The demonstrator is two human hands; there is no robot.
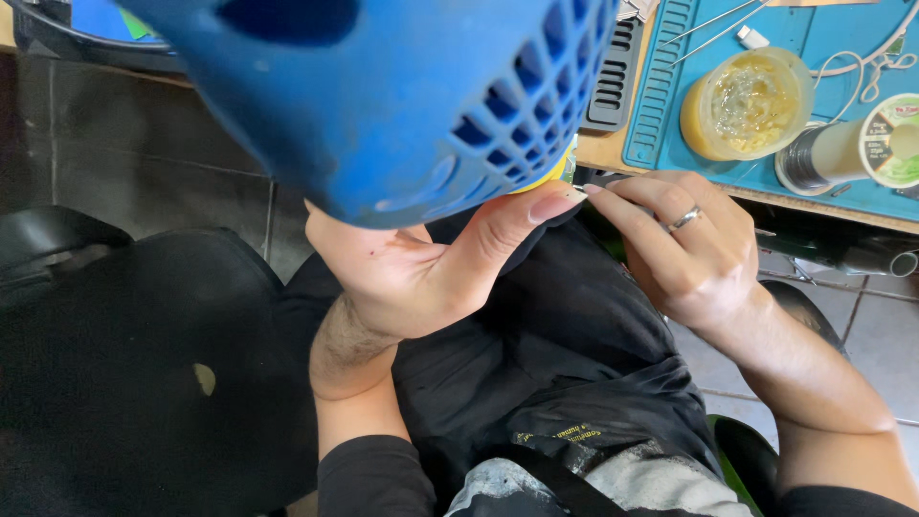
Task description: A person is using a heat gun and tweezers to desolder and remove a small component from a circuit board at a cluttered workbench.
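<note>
Your left hand holds the big blue vented plastic housing up close to the cam, thumb pressed on its lower edge. Right hand, w/ ring, has fingers narrowed at that edge, fingertips nearly touching the thumb. On the counter: blue mat, yellow flux jar, solder spool.
</note>
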